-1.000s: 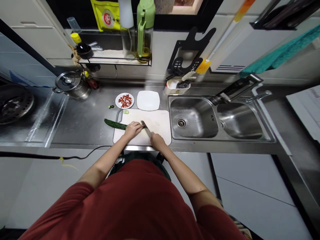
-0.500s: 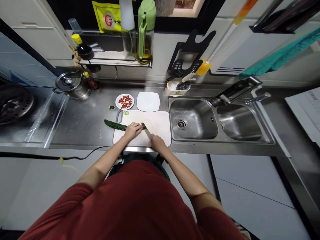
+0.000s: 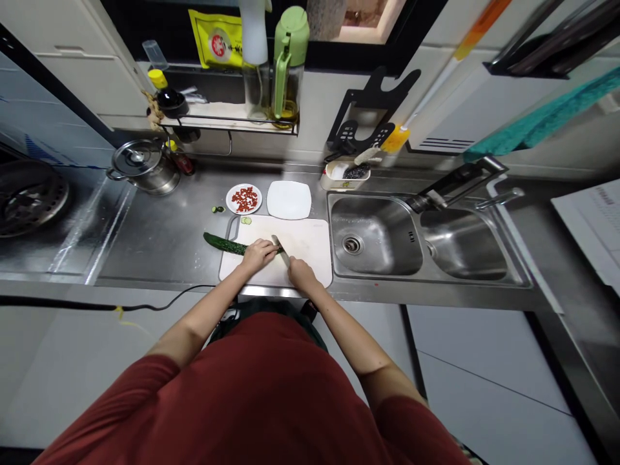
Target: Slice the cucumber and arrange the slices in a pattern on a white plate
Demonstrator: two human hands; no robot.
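A long dark green cucumber (image 3: 223, 243) lies across the left part of a white cutting board (image 3: 310, 240), its far left end sticking out past the board. My left hand (image 3: 260, 255) is closed over the cucumber near its right end. In my right hand (image 3: 302, 276) is the handle of a kitchen knife (image 3: 281, 250), whose blade stands at the cucumber's cut end, close to my left fingertips. Pale cucumber slices (image 3: 246, 221) rest at the board's upper left corner. Dark cucumber end pieces (image 3: 217, 209) sit on the steel counter beyond it.
Behind the board are a plate of chopped red pieces (image 3: 244, 199) and a white square plate (image 3: 289, 199). A double sink (image 3: 378, 236) borders the board's right side. A lidded steel pot (image 3: 145, 168) stands back left, and a rack (image 3: 227, 123) holds bottles above.
The knife blade has shifted slightly left and stands steeper against the cucumber's end. My left hand keeps its hold. The whole view has moved a little.
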